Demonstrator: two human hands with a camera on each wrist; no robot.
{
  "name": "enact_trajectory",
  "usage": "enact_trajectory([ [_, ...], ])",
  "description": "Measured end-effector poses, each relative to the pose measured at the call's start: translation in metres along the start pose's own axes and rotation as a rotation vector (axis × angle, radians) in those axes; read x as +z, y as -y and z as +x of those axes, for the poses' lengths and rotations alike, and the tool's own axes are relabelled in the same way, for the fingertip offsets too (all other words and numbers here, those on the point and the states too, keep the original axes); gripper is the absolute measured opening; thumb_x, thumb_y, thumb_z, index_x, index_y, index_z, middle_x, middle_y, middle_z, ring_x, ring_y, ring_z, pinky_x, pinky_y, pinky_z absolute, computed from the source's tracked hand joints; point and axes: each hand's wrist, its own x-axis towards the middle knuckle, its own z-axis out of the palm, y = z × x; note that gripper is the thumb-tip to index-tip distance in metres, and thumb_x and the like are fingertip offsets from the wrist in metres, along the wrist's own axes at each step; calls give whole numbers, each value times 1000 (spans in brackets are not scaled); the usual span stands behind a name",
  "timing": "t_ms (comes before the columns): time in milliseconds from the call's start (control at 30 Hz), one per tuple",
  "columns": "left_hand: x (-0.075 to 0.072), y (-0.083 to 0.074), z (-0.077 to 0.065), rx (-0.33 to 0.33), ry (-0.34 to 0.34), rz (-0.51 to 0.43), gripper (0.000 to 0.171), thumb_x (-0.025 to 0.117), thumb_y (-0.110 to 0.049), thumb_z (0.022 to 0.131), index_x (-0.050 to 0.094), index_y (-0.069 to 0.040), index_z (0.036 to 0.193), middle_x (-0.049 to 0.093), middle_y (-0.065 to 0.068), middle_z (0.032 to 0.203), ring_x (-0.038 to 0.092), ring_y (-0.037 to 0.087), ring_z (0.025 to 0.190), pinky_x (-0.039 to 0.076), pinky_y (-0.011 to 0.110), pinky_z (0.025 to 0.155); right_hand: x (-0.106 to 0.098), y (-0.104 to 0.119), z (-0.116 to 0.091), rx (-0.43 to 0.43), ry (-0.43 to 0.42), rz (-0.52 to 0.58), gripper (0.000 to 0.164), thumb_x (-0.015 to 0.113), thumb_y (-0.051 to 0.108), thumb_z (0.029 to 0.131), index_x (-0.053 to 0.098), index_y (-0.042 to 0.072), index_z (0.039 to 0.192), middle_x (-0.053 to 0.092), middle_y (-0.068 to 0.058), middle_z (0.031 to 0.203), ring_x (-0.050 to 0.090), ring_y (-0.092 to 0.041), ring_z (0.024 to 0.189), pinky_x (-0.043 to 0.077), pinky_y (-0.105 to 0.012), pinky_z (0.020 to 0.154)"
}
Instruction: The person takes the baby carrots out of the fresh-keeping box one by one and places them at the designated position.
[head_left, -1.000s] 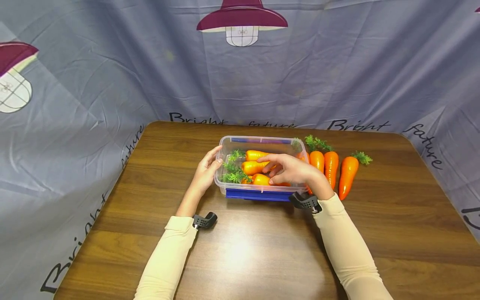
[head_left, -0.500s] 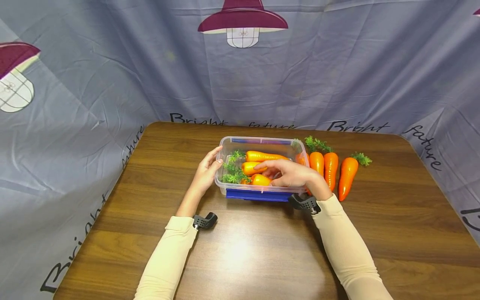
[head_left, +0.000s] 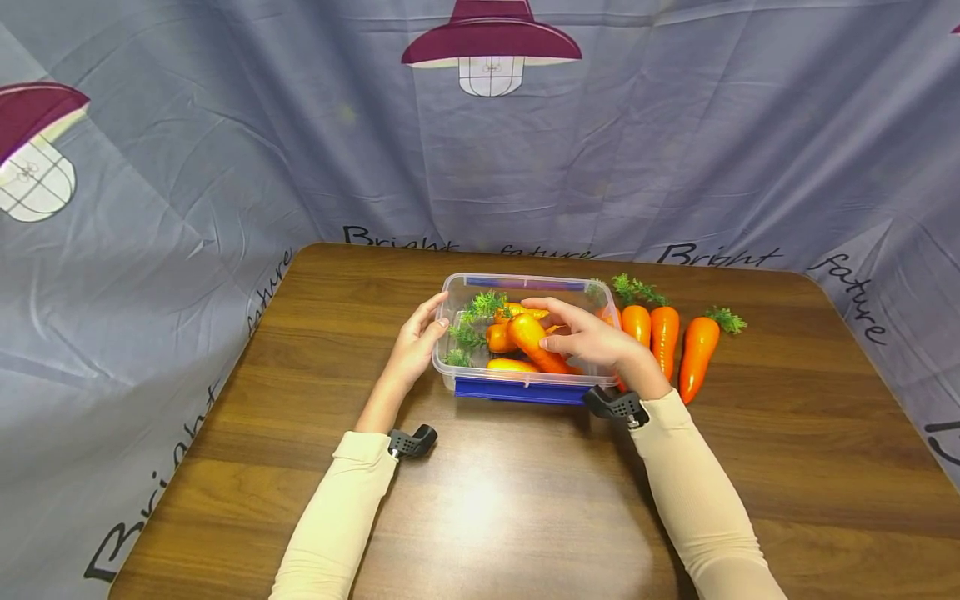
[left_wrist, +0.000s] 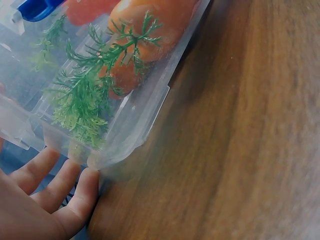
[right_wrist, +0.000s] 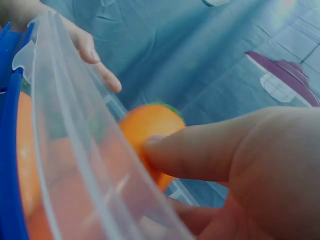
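A clear plastic box (head_left: 442, 367) with blue side clips stands on the table, holding several orange carrots with green leafy tops. My right hand (head_left: 592, 335) reaches in over its right end and pinches a carrot (head_left: 528, 335) between thumb and fingers; this carrot is tilted, its thick end raised above the others. The right wrist view shows the thumb (right_wrist: 175, 152) pressed on that carrot's orange side. My left hand (head_left: 411, 343) steadies the box's left end, fingers fairly straight. In the left wrist view, the fingertips (left_wrist: 86, 182) touch the outer wall beside the green leaves (left_wrist: 82, 100).
Several more carrots (head_left: 663, 337) lie in a row on the wooden table (head_left: 810, 433), right of the box. One carrot (head_left: 699, 357) lies a little apart at the row's right end. A grey printed curtain (head_left: 675, 125) hangs behind the table.
My right hand has taken hold of a carrot from the near side of the box and raised and turned it. The carrots inside have shifted. My left hand has stayed at the box's left end.
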Motion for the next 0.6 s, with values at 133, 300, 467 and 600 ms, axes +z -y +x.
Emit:
enact_trajectory([
  [133, 0, 1, 1, -1, -3, 7, 49, 48, -10, 105, 41, -8, 154, 34, 18, 165, 35, 40, 151, 35, 56, 122, -1, 1, 0, 70, -93, 124, 64, 56, 3, 100, 32, 12, 159, 51, -26, 130, 61, -27, 102, 59, -32, 75],
  [300, 0, 1, 1, -2, -1, 2, 50, 48, -9, 105, 41, -7, 154, 33, 19, 165, 35, 40, 151, 35, 56, 122, -4, 1, 0, 123, -219, 381, 62, 49, 7, 104, 25, 15, 161, 50, -13, 127, 61, -14, 92, 59, -30, 71],
  [467, 0, 1, 0, -7, 4, -2, 50, 47, -10, 105, 40, -7, 155, 34, 20, 164, 37, 40, 149, 36, 56, 121, -9, 4, -3, 124, -285, 679, 52, 44, 10, 107, 28, 20, 155, 57, 1, 109, 67, -10, 79, 61, -29, 64],
  [600, 0, 0, 0, -2, 1, -6, 50, 48, -10, 105, 41, -8, 154, 35, 19, 164, 37, 40, 149, 36, 56, 121, -12, 5, -5, 118, -293, 835, 39, 42, 11, 108, 38, 27, 143, 62, 1, 104, 71, -14, 80, 63, -31, 62],
])
